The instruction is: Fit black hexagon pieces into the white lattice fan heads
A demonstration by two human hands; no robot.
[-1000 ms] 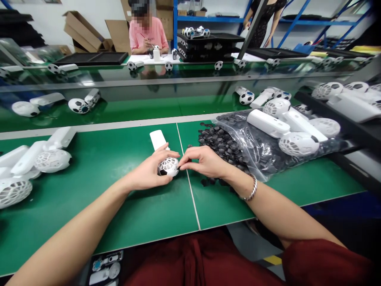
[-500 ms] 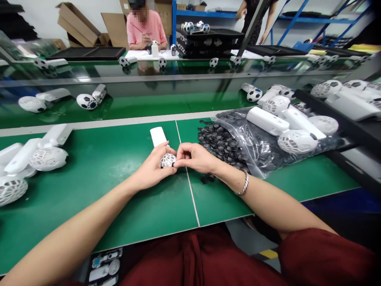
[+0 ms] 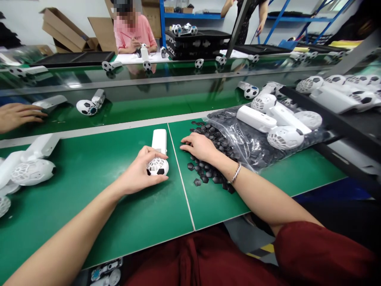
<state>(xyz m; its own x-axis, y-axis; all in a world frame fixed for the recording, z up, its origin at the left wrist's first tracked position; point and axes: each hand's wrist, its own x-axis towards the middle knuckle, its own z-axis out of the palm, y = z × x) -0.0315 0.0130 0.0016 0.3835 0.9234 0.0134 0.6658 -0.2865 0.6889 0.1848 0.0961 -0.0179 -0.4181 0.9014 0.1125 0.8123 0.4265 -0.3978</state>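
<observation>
Head view. We record the left hand closed around the ball-shaped grille head of a white handheld fan. The fingers wrap the head from its 9 o'clock side and the thumb lies along its lower edge. The fan rests on the green surface just left of the seam between two panels, and its flat white handle points to 12 o'clock. At least one black patch shows among the grille's white cells.

At 3 o'clock of the fan, just across the seam, the right hand lies palm down and open. Its fingers are stretched toward 9 o'clock over a loose heap of black pieces, and we see no grip on any of them. A metal bracelet sits on that wrist. The heap spills from a clear plastic bag at 2 o'clock of the hand. Several unfinished white fans lie on top of the bag.

At 9 o'clock of the left hand, well apart from it, more white fans lie as a left-edge group at the picture's border. Beyond the surface, at 12 o'clock, runs a green conveyor belt. It carries a football-patterned fan at 10 o'clock. A co-worker's hand rests on the belt at the far left.

At 12 o'clock, on the far side of the line, a person in a pink top sits at a bench. At 2 o'clock a dark tray holds further fans.
</observation>
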